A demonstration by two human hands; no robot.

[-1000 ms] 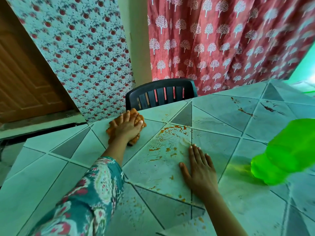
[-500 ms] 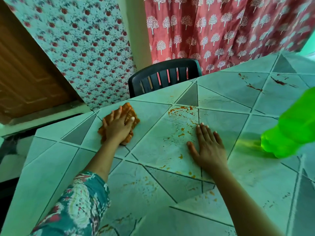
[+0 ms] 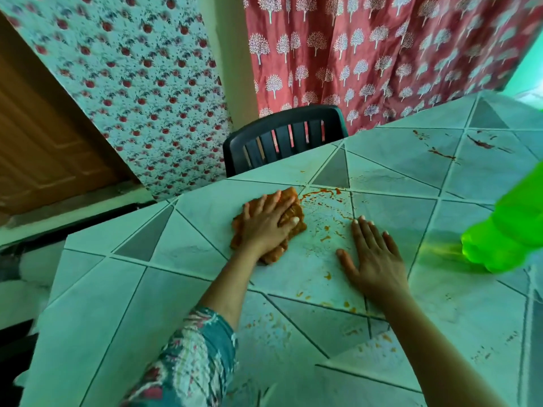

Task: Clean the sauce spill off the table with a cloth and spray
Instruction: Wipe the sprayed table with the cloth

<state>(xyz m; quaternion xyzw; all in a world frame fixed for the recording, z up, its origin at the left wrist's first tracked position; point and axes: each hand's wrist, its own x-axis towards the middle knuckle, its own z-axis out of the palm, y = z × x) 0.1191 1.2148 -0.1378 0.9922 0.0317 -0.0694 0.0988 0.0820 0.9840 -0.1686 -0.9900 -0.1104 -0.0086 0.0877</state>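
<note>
The left hand (image 3: 266, 227) lies with its grip spread, fingers flat and pressing a crumpled orange cloth (image 3: 289, 199) onto the pale tiled worktop (image 3: 191, 251). The orange sauce spill (image 3: 323, 212) lies just right of the cloth, with specks trailing nearer, so the next wipe likely runs rightward. The right hand (image 3: 373, 257), also spread flat, rests at the spill's right side, nearer the translucent green plastic spray bottle (image 3: 505, 230) at the right edge.

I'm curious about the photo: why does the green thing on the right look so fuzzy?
Head view: the green bottle sits at the frame's edge, likely very near the wide-angle lens, so it blurs; it casts a green glow on the table; the left hand and cloth look sharp.
</note>
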